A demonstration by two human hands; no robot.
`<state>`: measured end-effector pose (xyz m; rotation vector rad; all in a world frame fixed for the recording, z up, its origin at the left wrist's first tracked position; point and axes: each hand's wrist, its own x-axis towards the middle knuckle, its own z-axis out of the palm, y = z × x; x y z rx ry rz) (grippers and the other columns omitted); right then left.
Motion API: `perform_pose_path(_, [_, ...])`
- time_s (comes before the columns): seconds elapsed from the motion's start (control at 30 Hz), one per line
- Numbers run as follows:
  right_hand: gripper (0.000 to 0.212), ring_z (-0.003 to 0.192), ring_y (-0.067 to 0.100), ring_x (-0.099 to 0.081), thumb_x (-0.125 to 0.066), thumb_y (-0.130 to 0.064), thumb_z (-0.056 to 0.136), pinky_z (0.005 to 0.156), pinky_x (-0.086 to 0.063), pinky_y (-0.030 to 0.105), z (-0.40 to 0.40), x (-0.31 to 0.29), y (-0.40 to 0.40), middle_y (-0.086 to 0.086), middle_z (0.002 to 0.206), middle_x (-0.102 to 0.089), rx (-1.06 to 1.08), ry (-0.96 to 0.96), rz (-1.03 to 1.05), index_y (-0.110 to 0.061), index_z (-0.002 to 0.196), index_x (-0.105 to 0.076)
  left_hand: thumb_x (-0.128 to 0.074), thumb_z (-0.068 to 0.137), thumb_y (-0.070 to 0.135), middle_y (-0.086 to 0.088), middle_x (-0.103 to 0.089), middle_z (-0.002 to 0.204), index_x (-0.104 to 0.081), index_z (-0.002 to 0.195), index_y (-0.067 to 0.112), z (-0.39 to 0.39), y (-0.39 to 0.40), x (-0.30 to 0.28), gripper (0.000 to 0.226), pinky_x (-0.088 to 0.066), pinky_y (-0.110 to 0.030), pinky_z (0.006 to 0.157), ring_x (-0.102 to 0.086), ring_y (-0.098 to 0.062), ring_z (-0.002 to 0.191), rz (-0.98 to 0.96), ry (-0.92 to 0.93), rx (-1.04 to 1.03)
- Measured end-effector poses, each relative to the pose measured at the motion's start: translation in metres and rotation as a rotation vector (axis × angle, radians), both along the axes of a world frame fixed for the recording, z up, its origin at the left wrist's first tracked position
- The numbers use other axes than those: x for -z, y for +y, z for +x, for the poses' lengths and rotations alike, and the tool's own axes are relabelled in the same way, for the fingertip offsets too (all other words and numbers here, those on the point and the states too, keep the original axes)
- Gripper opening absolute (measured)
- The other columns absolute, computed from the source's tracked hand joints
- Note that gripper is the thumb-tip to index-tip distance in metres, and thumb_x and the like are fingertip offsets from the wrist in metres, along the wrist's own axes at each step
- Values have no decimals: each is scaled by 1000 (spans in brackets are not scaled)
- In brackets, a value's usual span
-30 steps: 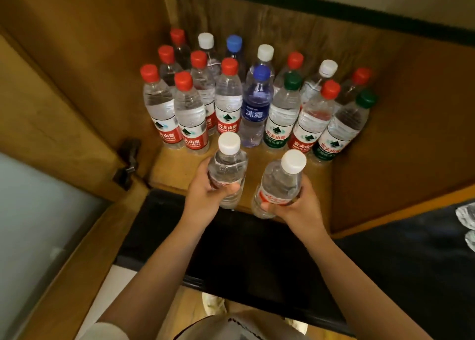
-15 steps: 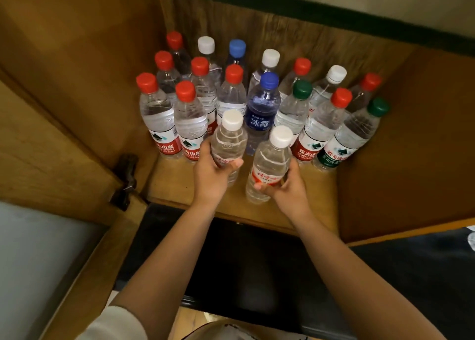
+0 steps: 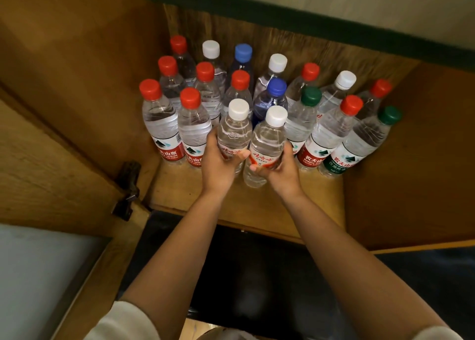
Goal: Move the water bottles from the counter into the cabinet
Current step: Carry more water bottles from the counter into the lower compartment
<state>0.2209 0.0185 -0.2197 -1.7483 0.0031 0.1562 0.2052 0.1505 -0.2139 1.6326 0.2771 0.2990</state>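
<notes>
Nearest the camera, both forearms reach from white sleeves over the dark counter edge (image 3: pixel 257 262) toward the wooden cabinet (image 3: pixel 411 159). Compared with a second ago, the two bottles have travelled from above the cabinet's front lip to deep on the shelf, right up against the front row of standing bottles; by this judgement the placing is almost finished and only setting down and letting go remain.

The left hand (image 3: pixel 218 165) is wrapped round the left white-capped bottle (image 3: pixel 235 136), thumb across its label. The right hand (image 3: pixel 280 167) grips the right white-capped bottle (image 3: pixel 267 147) low on its body, fingers curled behind. Whether either base already rests on the shelf cannot be told. The two bottles stand almost upright and touch one another.

Beyond them, the stored bottles (image 3: pixel 257 82) with red, white, blue and green caps fill the shelf to the back wall.
</notes>
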Motion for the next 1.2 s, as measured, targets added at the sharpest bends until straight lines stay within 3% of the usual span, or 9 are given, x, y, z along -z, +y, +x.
perform_pose_path(0.1, [82,113,12,-52,-76,3,67,87,-44,10,-2,1,-1,-1,121,-55,-10,5,18,-11,135,-33,-71,75,0,-11,-58,127,-40,132,2,-4,2,0,65,-42,-38,105,-55,-21,119,-74,0,96])
perform_pose_path(0.17, [83,110,9,-50,-76,-1,69,82,-43,7,-7,2,-3,-7,118,-52,0,43,26,-13,137,-30,-67,79,-2,-8,-57,128,-38,134,4,-10,2,0,63,-44,-32,103,-55,-16,118,-113,41,156])
perform_pose_path(0.27, [85,114,8,-45,-74,-8,74,85,-40,10,-19,11,-9,-7,123,-46,13,79,29,-16,142,-23,-62,84,4,15,-59,114,-41,131,21,-25,3,3,54,-45,-8,86,-56,3,106,-204,148,158])
perform_pose_path(0.3, [84,114,7,-44,-73,-10,76,83,-39,7,-23,13,-10,-7,124,-45,17,92,30,-17,143,-23,-61,85,6,18,-58,109,-43,128,27,-30,2,5,51,-44,-10,86,-56,1,105,-252,205,127])
perform_pose_path(0.37, [78,107,-3,-47,-69,-14,79,82,-39,6,-29,15,-10,-13,122,-45,19,113,47,-20,143,-25,-58,88,8,13,-59,104,-53,118,26,-39,-1,8,36,-41,-29,100,-54,-12,113,-424,358,61])
perform_pose_path(0.43, [69,108,-9,-48,-63,-17,85,93,-44,18,-32,16,-7,-15,126,-46,22,140,108,-26,143,-27,-54,89,6,8,-62,102,-57,102,24,-44,-4,7,23,-36,-43,106,-54,-17,112,-676,439,49])
perform_pose_path(0.53, [60,132,14,-39,-55,-27,89,110,-34,43,-35,15,-2,-5,146,-39,47,204,185,-29,143,-29,-47,90,1,1,-65,104,-57,101,20,-44,-8,5,25,-37,-42,102,-58,-16,104,-881,359,55])
perform_pose_path(0.87, [52,132,19,-41,-48,-21,94,111,-33,44,-27,18,15,2,144,-43,101,230,255,-20,143,-32,-37,87,-11,-5,-59,104,-54,102,12,-36,-4,4,32,-37,-34,102,-56,-19,103,-947,247,73])
perform_pose_path(1.2, [51,120,19,-52,-49,-26,94,105,-40,41,-23,21,32,5,134,-54,178,199,132,-19,142,-34,-32,83,-15,-7,-59,101,-50,105,6,-33,6,2,35,-40,-33,98,-55,-20,101,-918,232,133])
